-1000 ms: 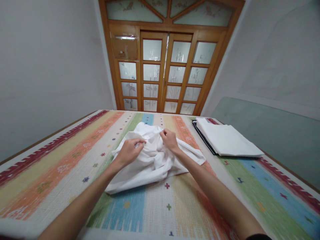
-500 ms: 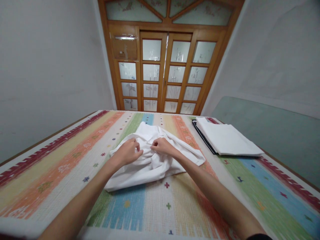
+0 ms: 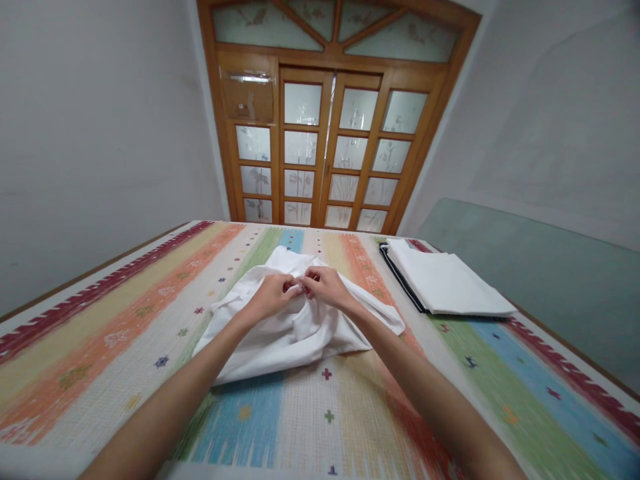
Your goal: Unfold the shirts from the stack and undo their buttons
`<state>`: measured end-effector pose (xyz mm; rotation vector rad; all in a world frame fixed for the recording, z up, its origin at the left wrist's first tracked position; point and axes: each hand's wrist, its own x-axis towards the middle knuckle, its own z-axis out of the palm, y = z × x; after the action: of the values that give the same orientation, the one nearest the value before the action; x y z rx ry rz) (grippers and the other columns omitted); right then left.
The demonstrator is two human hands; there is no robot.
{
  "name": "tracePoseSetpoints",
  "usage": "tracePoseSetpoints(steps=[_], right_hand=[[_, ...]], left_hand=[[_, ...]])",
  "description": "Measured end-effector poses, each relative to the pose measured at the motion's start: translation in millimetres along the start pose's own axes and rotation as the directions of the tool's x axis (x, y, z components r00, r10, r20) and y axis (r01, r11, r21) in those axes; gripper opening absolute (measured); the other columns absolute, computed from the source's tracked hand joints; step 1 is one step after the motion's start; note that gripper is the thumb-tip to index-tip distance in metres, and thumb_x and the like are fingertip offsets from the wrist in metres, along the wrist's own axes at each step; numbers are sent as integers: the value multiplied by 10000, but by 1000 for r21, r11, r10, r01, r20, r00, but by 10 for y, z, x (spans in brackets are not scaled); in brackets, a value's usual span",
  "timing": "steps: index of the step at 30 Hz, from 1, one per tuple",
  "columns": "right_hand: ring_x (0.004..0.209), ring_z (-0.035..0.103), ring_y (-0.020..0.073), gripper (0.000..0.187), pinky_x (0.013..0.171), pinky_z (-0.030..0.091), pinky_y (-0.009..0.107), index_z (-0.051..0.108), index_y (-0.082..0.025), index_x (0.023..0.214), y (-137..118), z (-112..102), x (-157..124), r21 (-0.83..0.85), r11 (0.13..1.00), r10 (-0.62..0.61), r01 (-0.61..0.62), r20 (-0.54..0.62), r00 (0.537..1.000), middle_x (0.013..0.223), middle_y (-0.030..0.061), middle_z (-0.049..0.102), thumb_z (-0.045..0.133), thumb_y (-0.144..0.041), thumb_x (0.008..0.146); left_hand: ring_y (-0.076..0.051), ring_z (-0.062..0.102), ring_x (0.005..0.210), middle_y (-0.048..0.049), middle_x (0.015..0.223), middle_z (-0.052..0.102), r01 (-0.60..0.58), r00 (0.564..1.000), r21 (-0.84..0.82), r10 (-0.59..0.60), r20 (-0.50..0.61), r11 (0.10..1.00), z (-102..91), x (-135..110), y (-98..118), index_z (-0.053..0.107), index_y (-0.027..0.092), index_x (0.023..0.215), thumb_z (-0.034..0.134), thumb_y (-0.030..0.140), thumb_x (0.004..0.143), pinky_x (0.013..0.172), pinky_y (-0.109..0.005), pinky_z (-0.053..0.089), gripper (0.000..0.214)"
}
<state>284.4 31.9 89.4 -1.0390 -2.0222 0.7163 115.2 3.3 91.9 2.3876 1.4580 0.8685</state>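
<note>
A rumpled white garment [image 3: 295,340], which looks like a shirt, lies spread on the striped cloth in the middle of the view. Over its upper middle, my left hand [image 3: 273,295] is closed, thumb and fingers pinching a bit of the fabric. Facing it, my right hand [image 3: 327,287] also has its fingers pinched on the garment. The fingertips of both hands meet, and they hide whatever small part lies between them. Loose folds gather below the hands.
A striped, patterned cloth [image 3: 305,413] covers the bed-like surface. On the right lies a folded white stack [image 3: 450,280] with a black, white-edged layer beneath. A pale green panel [image 3: 530,267] stands along the right wall. Beyond is a wooden glass-paned door [image 3: 325,153].
My hands were apart, each at the fabric. Now they have come together, fingertips meeting a little farther up the garment. The view has shifted slightly.
</note>
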Motion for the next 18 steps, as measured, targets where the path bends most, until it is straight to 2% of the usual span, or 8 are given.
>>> tracePoseSetpoints(steps=[6,9,13,18], right_hand=[[464,557,104,217,483,421,202,551,-181,626,-90,-3,45,42,999,1,3,-111,994,542,-31,576,568,-252,830],[428,524,94,220,429,404,193,541,-182,627,-107,13,81,95,995,31,-22,-89,996,539,-35,557,550,-265,830],[398,502,85,228,412,399,194,530,-182,632,-85,88,65,145,987,75,-71,-22,997,540,-39,557,526,-270,843],[413,519,89,200,438,407,194,517,-189,661,-38,243,-49,135,989,68,-64,-24,997,534,-41,570,529,-255,850]], left_hand=[[-128,546,618,-6,704,703,-16,995,-164,-1,-103,986,-53,14,10,739,159,778,472,356,850,602,-239,373,339],[-139,564,643,-4,715,713,-14,990,-209,-16,-140,978,-100,1,20,734,168,742,492,367,839,617,-241,395,329],[-143,588,676,-4,747,722,-19,992,-266,-16,-128,964,-103,-74,-10,732,166,743,506,365,830,625,-235,411,314],[-154,607,689,-10,733,720,25,995,-330,-54,-80,944,-28,-194,-96,731,161,738,513,392,827,636,-234,435,330]])
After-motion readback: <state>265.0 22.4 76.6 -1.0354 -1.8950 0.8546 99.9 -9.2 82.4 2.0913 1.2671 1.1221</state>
